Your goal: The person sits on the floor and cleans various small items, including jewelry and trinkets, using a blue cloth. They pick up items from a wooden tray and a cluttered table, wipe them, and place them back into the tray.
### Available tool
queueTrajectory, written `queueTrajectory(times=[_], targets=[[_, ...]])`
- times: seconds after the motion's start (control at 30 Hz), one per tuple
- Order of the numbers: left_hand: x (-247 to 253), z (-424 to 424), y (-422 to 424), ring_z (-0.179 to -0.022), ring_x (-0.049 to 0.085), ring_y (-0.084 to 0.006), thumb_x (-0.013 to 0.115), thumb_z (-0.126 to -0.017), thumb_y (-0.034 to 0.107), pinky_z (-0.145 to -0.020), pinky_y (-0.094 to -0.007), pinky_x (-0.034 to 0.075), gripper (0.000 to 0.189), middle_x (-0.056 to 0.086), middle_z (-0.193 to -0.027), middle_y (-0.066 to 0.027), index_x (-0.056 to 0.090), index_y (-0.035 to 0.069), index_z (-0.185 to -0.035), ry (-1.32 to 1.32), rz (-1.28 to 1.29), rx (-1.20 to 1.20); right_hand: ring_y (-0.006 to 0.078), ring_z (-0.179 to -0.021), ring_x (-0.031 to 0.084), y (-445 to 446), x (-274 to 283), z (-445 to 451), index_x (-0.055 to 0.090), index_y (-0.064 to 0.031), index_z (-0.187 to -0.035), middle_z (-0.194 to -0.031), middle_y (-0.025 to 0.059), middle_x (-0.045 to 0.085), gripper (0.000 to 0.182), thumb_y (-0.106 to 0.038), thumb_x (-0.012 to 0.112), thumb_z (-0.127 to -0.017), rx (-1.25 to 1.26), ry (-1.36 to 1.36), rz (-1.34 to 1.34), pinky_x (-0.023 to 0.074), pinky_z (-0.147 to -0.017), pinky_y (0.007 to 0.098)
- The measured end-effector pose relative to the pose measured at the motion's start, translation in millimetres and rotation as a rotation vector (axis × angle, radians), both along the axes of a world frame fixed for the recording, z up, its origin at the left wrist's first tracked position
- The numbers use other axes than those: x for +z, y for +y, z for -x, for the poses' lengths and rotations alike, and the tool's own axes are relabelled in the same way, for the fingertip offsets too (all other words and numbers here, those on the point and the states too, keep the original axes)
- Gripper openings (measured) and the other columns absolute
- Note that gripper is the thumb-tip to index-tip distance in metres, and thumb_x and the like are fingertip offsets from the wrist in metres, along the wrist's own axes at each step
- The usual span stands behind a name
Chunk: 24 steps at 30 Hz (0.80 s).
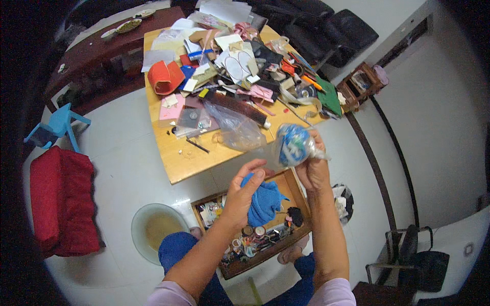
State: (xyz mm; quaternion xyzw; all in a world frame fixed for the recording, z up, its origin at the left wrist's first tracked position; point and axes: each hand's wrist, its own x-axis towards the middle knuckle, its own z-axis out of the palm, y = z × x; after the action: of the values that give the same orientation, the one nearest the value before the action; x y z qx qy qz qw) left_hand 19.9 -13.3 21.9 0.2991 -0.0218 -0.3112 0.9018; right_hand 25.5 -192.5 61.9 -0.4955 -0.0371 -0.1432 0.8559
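My left hand (245, 195) grips a blue cloth (264, 202) between thumb and fingers, above a wooden drawer (268, 257). To its right, my right hand (314, 164) holds a knotted clear plastic bag (294, 145) by its gathered end. Blue, white and green items show through the bag, whose exact kind I cannot tell. Below the hands, the drawer lies on the floor between my feet, with small items, a round watch-like dial (260, 230) and a black bundle (294, 216) inside. Its middle is partly hidden by the cloth.
Ahead stands a wooden table (183, 168) piled with papers, an orange-red roll (164, 78), scissors (289, 68) and a crumpled plastic bag (241, 132). A basin of cloudy water (160, 225) is left of the drawer; a lined waste bin (344, 202) is right. A blue stool (59, 122) stands far left.
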Motion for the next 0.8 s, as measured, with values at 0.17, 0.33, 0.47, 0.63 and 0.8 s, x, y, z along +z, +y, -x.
queueTrajectory(times=[0.17,0.33,0.47,0.63,0.8], targets=[[10.0,14.7,4.9,-0.074,0.058,-0.0064,0.067,-0.085,0.022,-0.064,-0.0218,0.050,0.026,0.062,-0.084,-0.0010,0.058,0.006,-0.102,-0.115,-0.134,-0.126,0.0121,-0.085,0.061,26.3,-26.8,53.6,0.053,-0.0073,-0.096,-0.093,0.0029,0.062,0.028,-0.019,0.072,-0.079,-0.028,0.075,-0.095,0.0516,-0.077,0.0265],[12.9,28.6,11.3,-0.067,0.058,-0.0053,0.068,-0.083,0.018,-0.059,-0.0208,0.049,0.020,0.062,-0.081,-0.0004,0.060,0.005,-0.096,-0.213,-0.259,-0.124,0.0140,-0.088,0.061,31.0,-48.7,86.3,0.054,-0.0069,-0.098,-0.094,0.0046,0.062,0.024,-0.018,0.068,-0.082,-0.110,0.105,-0.157,0.0504,-0.080,0.0282],[12.6,33.7,15.6,-0.067,0.058,-0.0059,0.068,-0.083,0.017,-0.058,-0.0215,0.049,0.018,0.062,-0.080,-0.0007,0.061,0.005,-0.095,-0.262,-0.286,-0.147,0.0145,-0.090,0.060,36.8,-51.9,100.6,0.054,-0.0066,-0.100,-0.096,0.0050,0.062,0.020,-0.015,0.063,-0.086,-0.147,0.131,-0.197,0.0494,-0.081,0.0285],[4.6,38.3,11.1,-0.066,0.057,-0.0048,0.067,-0.084,0.018,-0.058,-0.0213,0.049,0.017,0.062,-0.079,0.0000,0.062,0.004,-0.092,-0.279,-0.307,-0.162,0.0154,-0.095,0.059,30.1,-57.3,114.6,0.054,-0.0070,-0.102,-0.103,0.0065,0.061,0.021,-0.016,0.064,-0.085,-0.163,0.133,-0.173,0.0476,-0.087,0.0300],[3.7,36.9,10.2,-0.064,0.056,-0.0044,0.069,-0.083,0.019,-0.056,-0.0208,0.047,0.017,0.061,-0.075,0.0006,0.062,0.005,-0.089,-0.323,-0.386,-0.159,0.0172,-0.097,0.058,39.5,-50.4,126.6,0.053,-0.0063,-0.110,-0.106,0.0079,0.060,0.026,-0.021,0.059,-0.089,-0.177,0.132,-0.241,0.0472,-0.085,0.0337]])
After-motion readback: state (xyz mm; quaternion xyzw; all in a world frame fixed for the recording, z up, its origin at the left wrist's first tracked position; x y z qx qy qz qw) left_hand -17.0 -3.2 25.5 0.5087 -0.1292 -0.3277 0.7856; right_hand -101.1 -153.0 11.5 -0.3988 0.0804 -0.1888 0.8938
